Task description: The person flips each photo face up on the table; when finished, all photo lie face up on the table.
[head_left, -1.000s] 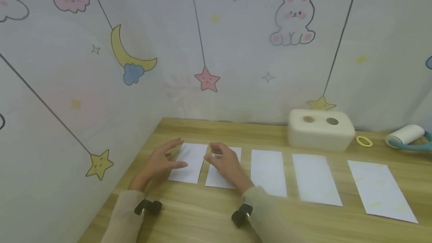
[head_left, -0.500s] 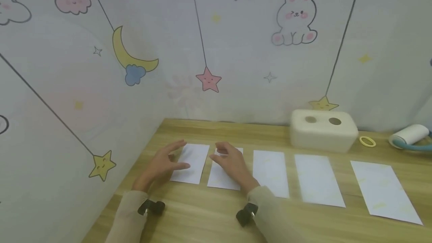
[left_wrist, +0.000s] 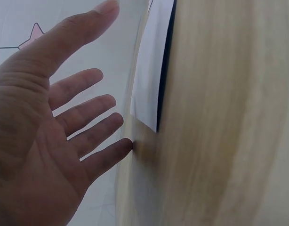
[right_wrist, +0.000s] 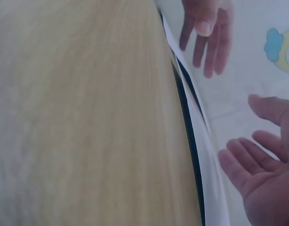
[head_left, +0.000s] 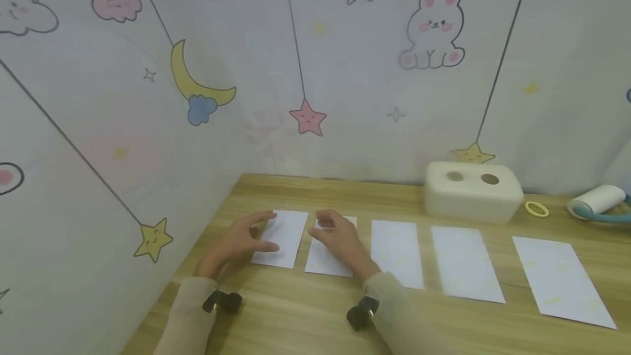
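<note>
Lower centre: your left hand (head_left: 241, 238) and right hand (head_left: 339, 236), empty, fingers loose, hover over the leftmost white rectangular paper card (head_left: 291, 234) and matching second card (head_left: 322, 261); gaps likely keep each separately reachable.

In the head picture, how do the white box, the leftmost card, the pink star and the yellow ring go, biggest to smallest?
1. White box
2. Leftmost card, partly hidden by the left hand
3. Pink star
4. Yellow ring
</note>
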Tool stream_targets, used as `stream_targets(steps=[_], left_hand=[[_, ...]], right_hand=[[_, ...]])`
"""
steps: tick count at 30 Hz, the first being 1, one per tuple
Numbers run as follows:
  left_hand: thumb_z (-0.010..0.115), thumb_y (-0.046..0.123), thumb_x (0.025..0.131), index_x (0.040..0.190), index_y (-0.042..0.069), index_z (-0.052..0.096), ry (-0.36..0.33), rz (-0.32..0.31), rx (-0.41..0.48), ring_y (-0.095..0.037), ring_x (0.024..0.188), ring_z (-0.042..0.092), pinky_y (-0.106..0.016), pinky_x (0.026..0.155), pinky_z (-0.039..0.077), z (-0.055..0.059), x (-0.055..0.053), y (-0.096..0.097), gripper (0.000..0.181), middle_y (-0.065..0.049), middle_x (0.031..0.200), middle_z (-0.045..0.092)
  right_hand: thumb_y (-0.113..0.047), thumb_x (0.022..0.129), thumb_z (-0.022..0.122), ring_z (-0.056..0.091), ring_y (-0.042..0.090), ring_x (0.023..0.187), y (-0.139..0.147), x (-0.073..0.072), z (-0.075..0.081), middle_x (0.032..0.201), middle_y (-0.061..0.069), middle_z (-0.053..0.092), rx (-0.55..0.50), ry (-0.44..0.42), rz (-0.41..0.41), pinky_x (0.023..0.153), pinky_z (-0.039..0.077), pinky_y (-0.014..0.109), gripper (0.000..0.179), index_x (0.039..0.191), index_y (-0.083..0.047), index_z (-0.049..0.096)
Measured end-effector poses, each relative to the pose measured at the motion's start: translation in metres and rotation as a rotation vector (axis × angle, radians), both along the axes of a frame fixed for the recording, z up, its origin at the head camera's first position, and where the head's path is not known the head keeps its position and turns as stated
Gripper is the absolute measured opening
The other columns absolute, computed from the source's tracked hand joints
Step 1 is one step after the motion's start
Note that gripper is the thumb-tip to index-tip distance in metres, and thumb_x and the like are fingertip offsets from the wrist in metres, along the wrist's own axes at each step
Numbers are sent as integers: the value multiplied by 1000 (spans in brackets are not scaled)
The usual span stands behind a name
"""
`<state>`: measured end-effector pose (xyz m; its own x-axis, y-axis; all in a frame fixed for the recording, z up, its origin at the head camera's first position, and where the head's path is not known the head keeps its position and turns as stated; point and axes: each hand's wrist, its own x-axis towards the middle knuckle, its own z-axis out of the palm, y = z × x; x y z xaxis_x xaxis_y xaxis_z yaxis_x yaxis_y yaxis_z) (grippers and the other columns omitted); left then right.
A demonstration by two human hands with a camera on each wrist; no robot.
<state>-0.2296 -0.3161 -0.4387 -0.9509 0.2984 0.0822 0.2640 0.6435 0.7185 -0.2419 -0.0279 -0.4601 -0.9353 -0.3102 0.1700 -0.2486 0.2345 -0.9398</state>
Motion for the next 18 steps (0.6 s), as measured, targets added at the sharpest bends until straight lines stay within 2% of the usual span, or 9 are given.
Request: stream_targets(steps=[10,18], left_hand=[[94,28,82,148,2,58,-27,4,-13,-49,147,40,-64,117,37,3,4,-1,80,-23,159,47],[95,26,79,146,2,61,-25,-12,-31,-48,147,40,-65,120,29,0,3,0,79,-24,157,50]], right_hand=[[-22,99,76,65,39,124,-3,2,1,135,21,67,0,4,4,103,54,52,48,138,2,63],[-22,99,76,65,40,124,-3,1,-3,135,20,67,24,-6,17,104,54,53,47,138,0,63]])
